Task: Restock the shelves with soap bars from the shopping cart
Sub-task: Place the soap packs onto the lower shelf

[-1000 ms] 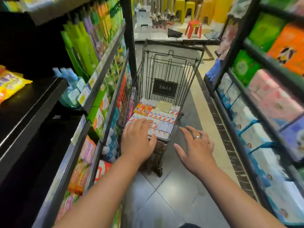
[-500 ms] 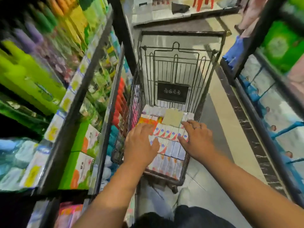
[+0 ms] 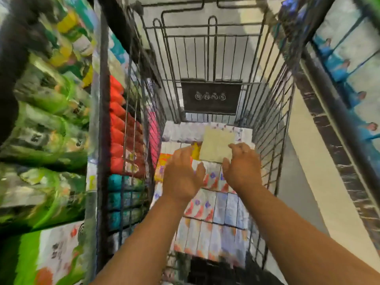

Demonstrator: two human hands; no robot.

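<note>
The left grip (image 3: 183, 173) is reaching half open, fingers relaxed, over the soap bars (image 3: 213, 212) lying in rows in the shopping cart (image 3: 211, 97) at frame centre. The right grip (image 3: 242, 167) is curling at a pale card (image 3: 216, 142) lying atop them; blur is hiding whether it is pinching.

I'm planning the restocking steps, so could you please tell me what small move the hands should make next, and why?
Probably close both hands on the pale card and lift it aside. It lies on the soap boxes at the far end of the cart, and the left hand and right hand flank its near edge; any grip is too blurred to tell.
</note>
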